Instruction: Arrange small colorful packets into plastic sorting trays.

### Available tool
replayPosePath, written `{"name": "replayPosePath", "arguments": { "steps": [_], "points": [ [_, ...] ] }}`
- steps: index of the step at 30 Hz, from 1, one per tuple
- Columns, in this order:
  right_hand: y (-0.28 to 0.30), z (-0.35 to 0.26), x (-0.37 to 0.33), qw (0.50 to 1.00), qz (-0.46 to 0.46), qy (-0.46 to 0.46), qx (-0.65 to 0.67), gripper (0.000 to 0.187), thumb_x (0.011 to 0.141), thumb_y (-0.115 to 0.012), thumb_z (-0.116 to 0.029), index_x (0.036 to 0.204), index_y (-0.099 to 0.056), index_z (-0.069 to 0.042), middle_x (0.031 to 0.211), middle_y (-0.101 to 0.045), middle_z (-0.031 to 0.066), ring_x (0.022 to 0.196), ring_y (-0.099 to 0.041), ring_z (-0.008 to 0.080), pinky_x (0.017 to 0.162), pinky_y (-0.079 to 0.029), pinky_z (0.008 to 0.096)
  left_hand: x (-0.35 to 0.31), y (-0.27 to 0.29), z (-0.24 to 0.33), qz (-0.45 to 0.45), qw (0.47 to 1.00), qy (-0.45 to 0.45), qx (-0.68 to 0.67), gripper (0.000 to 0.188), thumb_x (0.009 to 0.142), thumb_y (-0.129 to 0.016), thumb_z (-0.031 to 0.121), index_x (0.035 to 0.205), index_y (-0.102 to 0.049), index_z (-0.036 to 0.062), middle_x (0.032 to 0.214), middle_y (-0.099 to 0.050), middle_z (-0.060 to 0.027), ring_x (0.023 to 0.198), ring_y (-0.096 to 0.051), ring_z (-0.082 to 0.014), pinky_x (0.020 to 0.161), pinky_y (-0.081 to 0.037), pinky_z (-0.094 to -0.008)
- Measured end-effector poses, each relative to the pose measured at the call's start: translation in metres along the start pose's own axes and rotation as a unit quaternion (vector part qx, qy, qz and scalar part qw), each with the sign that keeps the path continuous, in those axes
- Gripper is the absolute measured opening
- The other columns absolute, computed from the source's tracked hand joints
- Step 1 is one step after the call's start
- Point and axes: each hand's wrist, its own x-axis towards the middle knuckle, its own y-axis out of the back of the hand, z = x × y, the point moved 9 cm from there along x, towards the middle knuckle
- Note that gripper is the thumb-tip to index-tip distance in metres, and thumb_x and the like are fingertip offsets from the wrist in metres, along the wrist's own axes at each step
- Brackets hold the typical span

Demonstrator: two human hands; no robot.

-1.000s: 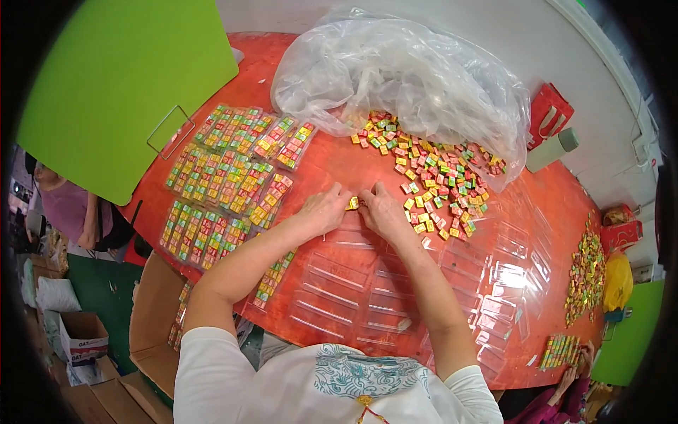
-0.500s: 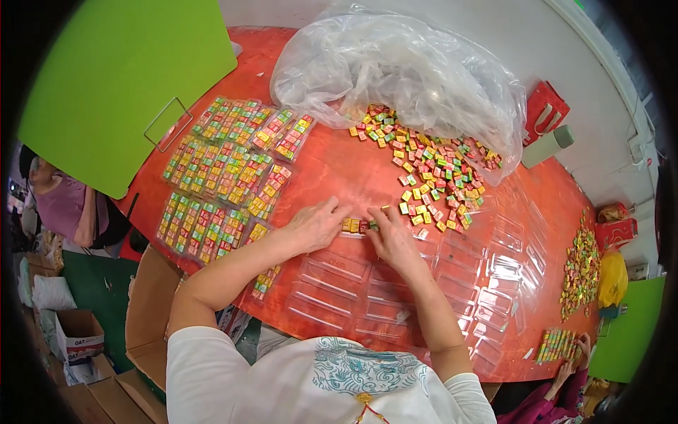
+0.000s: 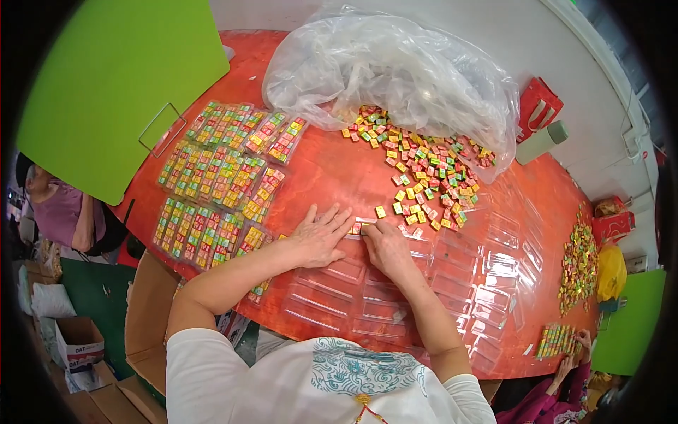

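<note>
The left hand (image 3: 321, 237) lies palm down, its fingers spread wide, with the tips beside a short row of small coloured blocks (image 3: 357, 228). The right hand (image 3: 388, 249) meets the row from the other side, its fingers drawn narrow at the right end; whether they pinch a block or only press on it, I cannot tell. The row, partly hidden by the hands, sits between them near the middle of the red surface (image 3: 318, 173).

Taking the row as the centre of the dial, a single yellow block (image 3: 380, 211) lies near at 1 o'clock, just short of a loose pile of red, yellow and green blocks (image 3: 434, 173) between 1 and 2. A crumpled transparent plastic bag (image 3: 395, 71) slumps at 12, its edge over part of the pile. At 10 o'clock, block-filled trays (image 3: 212, 177) lie in close ranks. Transparent plastic trays (image 3: 318, 290) spread at 7 o'clock, and more of them stretch round toward 3.

Farther off at 2 o'clock, a red carrier bag (image 3: 540, 109) stands beside a pale green bottle (image 3: 542, 144). Another heap of blocks (image 3: 578, 268) lies at 3 o'clock, and at 4 a co-worker's hands (image 3: 578, 353) are at a small filled tray (image 3: 556, 342).
</note>
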Motion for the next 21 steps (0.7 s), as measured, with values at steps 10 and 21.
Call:
{"name": "replayPosePath", "arguments": {
  "steps": [10, 21],
  "points": [
    [0.015, 0.045, 0.023, 0.989, 0.006, -0.104, -0.105, 0.016, 0.088, -0.065, -0.012, 0.102, -0.065, -0.004, 0.086, -0.059, 0.0175, 0.077, -0.062, 0.0369, 0.068, -0.051, 0.0460, 0.000, -0.006, 0.002, -0.004, 0.999, 0.010, -0.038, 0.086, 0.094, -0.055, 0.050, 0.158, -0.014, 0.0086, 0.165, -0.012, -0.0157, 0.152, -0.009, -0.0357, 0.118, -0.009, -0.0641],
    [0.050, 0.085, -0.004, 0.982, -0.004, -0.182, -0.039, 0.018, 0.087, -0.068, -0.022, 0.089, -0.067, -0.004, 0.084, -0.061, 0.0164, 0.077, -0.063, 0.0359, 0.067, -0.051, 0.0452, 0.017, 0.014, 0.016, 0.144, 0.987, -0.054, -0.038, 0.069, 0.092, -0.062, 0.031, 0.152, -0.034, 0.0146, 0.155, -0.032, -0.0191, 0.145, -0.028, -0.0392, 0.111, -0.023, -0.0667]
  ]
}}
